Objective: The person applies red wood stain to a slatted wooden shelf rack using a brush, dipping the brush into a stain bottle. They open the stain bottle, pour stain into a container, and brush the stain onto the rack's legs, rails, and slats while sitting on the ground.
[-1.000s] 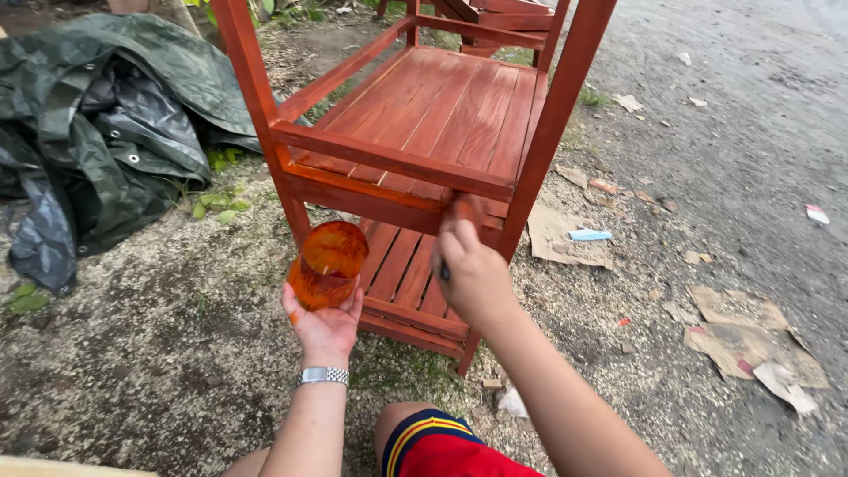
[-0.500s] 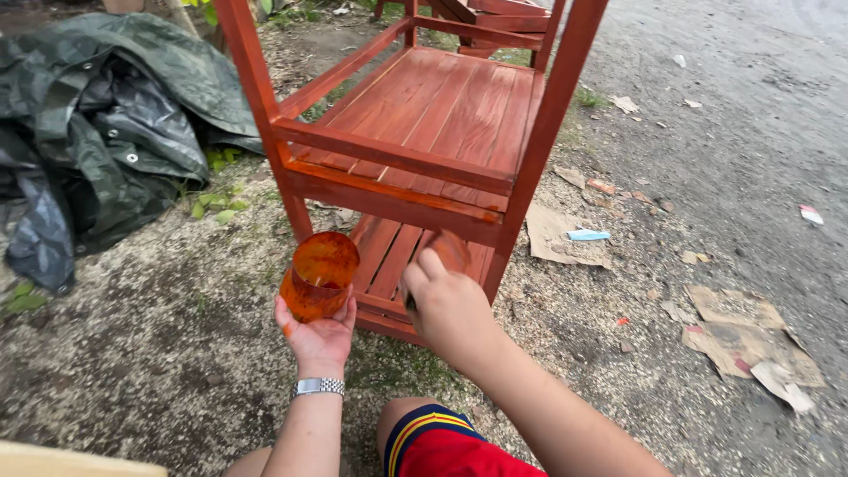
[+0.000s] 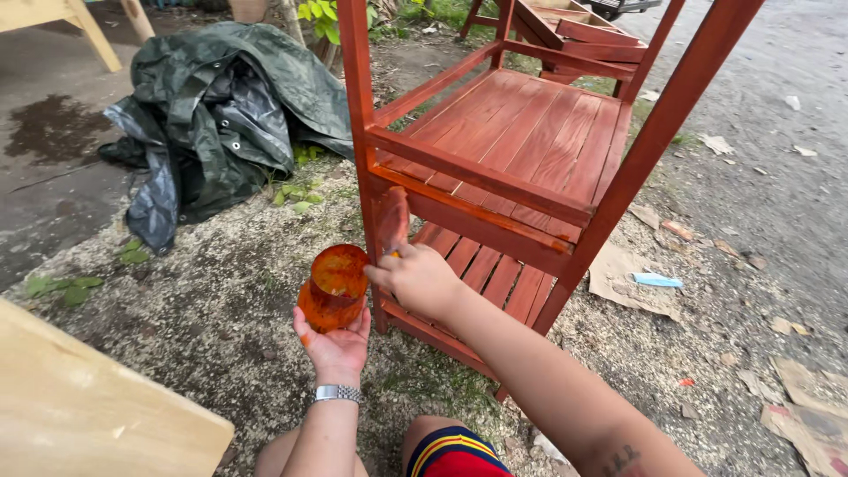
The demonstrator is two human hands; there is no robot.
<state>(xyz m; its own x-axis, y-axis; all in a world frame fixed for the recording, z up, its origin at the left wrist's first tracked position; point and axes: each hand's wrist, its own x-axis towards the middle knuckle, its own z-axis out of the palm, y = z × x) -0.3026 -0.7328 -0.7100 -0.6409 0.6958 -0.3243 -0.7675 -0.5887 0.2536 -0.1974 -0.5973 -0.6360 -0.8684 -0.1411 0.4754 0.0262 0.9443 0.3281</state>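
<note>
Outdoors, on rough gravelly ground flecked with moss and small weeds, grading at 2 o'clock into grey pavement strewn with torn cardboard scraps and a small pale blue tube. At 10 o'clock, a crumpled dark green tarp, glossy and creased, heaped beside a damp patch of concrete. At 7 o'clock, a pale unfinished plank, smooth and angular. Filling the centre and 12 o'clock, a slatted wooden shelf, stained reddish-brown with visible grain, square posts and flat rails, a lower tier of slats beneath. At centre, just below the shelf's front left post, a round translucent orange cup, smeared with stain, cradled from below in the left hand, fingers cupped around its base; a metal-link watch on that wrist. Right hand just beside the cup at its 3 o'clock, fingers pinched tight on a stain-soaked brush, its tip pressed upright against the post. At 6 o'clock, a knee in red shorts with striped trim.
</note>
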